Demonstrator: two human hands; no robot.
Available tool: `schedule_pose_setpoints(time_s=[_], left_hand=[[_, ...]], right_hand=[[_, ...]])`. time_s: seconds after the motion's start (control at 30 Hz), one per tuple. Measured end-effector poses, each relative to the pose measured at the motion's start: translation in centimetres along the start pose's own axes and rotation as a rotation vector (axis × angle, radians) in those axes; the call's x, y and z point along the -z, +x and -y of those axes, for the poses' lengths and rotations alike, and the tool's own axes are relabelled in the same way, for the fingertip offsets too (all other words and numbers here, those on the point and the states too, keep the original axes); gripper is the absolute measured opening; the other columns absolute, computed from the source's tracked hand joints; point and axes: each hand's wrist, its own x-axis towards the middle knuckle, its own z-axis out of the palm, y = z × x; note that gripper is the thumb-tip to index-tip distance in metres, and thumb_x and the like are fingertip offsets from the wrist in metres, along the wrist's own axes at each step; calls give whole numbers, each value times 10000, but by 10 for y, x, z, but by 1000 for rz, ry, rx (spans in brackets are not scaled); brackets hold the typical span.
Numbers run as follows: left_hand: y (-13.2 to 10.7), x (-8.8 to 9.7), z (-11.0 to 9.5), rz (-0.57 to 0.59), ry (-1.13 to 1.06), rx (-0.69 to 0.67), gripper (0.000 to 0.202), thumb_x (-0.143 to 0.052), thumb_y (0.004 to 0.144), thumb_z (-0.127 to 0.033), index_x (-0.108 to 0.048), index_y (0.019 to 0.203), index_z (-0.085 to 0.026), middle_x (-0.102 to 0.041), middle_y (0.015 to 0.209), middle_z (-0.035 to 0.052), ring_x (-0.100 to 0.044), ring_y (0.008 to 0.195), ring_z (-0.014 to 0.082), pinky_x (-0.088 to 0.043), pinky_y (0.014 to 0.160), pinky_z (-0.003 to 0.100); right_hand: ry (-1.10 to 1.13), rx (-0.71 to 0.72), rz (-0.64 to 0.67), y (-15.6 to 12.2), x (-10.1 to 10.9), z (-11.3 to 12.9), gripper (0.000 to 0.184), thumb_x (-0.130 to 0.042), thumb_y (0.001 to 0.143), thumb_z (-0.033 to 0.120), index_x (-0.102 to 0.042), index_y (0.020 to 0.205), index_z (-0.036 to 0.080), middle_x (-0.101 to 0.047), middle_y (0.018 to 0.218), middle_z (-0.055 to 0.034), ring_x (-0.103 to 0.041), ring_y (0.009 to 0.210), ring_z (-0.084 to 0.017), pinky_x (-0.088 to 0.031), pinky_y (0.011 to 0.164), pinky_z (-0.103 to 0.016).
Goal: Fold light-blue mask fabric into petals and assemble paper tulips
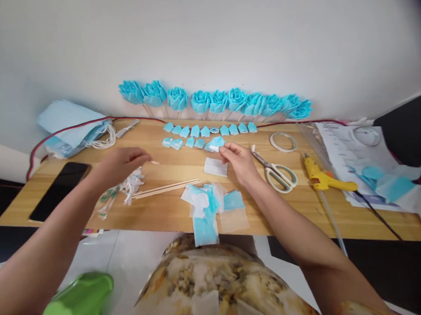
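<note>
My right hand (239, 159) is closed in a pinch on a folded blue fabric petal (215, 144), its white inner side partly showing. Beside it on the wooden table (104, 218) lies a white fabric square (215, 166). Raised over the table's left half, my left hand (128, 161) has its fingers pressed together; a small pale bit shows at the tips, too small to name. Two rows of folded blue petals (195, 131) lie ahead of my hands. Closer to me are cut blue and white fabric pieces (205, 205) and several thin wooden sticks (166, 188).
Blue fabric flowers (218, 101) line the wall. Right: scissors (280, 176), a tape roll (283, 142), a yellow glue gun (326, 179) with its cord, papers (351, 145). Left: a phone (60, 190), stacked blue masks (70, 120), white scraps (131, 184). A green bin (79, 305) stands below.
</note>
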Motion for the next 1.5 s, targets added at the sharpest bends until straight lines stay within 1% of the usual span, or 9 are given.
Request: schedule_pose_setpoints(time_s=[0.1, 0.2, 0.33, 0.4, 0.53, 0.7, 0.9, 1.23, 1.5], left_hand=[[-4, 6, 37, 47, 365, 38, 289, -621, 802, -452, -706, 631, -236, -673, 666, 40, -560, 646, 204, -320, 628, 285], [-8, 2, 43, -61, 498, 17, 163, -662, 763, -363, -703, 694, -222, -697, 762, 67, -592, 708, 226, -332, 645, 291], [-19, -22, 3, -258, 449, -328, 154, -600, 834, -290, -733, 871, -220, -720, 931, 97, -627, 889, 256, -402, 788, 327], [-25, -42, -27, -227, 291, -418, 153, -590, 881, -293, -721, 863, -217, -709, 842, 69, -612, 780, 210, -412, 755, 314], [-25, -90, -67, -93, 83, -512, 180, -579, 915, -253, -700, 789, -209, -686, 736, 35, -568, 685, 163, -397, 705, 296], [-7, -127, -73, -169, 3, -435, 150, -617, 877, -230, -721, 770, -211, -647, 683, 11, -507, 638, 144, -346, 665, 290], [1, -134, -71, -224, -38, -345, 103, -656, 842, -235, -723, 765, -218, -600, 660, -1, -491, 641, 149, -332, 662, 286], [3, -140, -66, -277, 72, -416, 175, -614, 891, -267, -751, 789, -231, -655, 702, 31, -534, 702, 186, -356, 767, 327], [5, -146, -61, -250, -3, -393, 173, -622, 884, -255, -768, 793, -231, -669, 723, 43, -532, 709, 192, -365, 790, 338]], right_hand=[[-10, -9, 32, 0, -2, -5, 268, -728, 742, 441, -637, 653, 206, -598, 664, 24, -494, 614, -104, -429, 612, -251], [-43, -2, 50, -1, -4, -8, 288, -724, 763, 465, -649, 670, 203, -609, 648, 24, -492, 587, -102, -412, 609, -258], [-94, 49, 70, -6, -5, -5, 287, -700, 790, 462, -643, 683, 202, -617, 648, 24, -505, 590, -105, -402, 611, -260], [-114, 75, 82, -8, -6, -1, 282, -685, 806, 451, -631, 679, 204, -601, 634, 28, -503, 596, -109, -396, 608, -259], [-150, 105, 77, -12, -6, 5, 274, -669, 826, 444, -629, 691, 208, -576, 620, 34, -485, 595, -112, -370, 596, -263], [-165, 136, 80, -15, -3, 11, 263, -667, 830, 436, -641, 699, 209, -617, 662, 20, -500, 610, -117, -381, 611, -272], [-163, 155, 120, -15, -1, 14, 250, -661, 842, 432, -674, 723, 212, -643, 683, 11, -520, 632, -128, -390, 616, -272], [-227, 179, 82, -12, -2, 9, 205, -649, 826, 384, -667, 718, 212, -641, 681, 18, -506, 606, -122, -390, 610, -271], [-398, 314, 50, -13, -3, 7, 165, -621, 849, 302, -616, 700, 230, -639, 691, 13, -513, 610, -130, -419, 635, -277]])
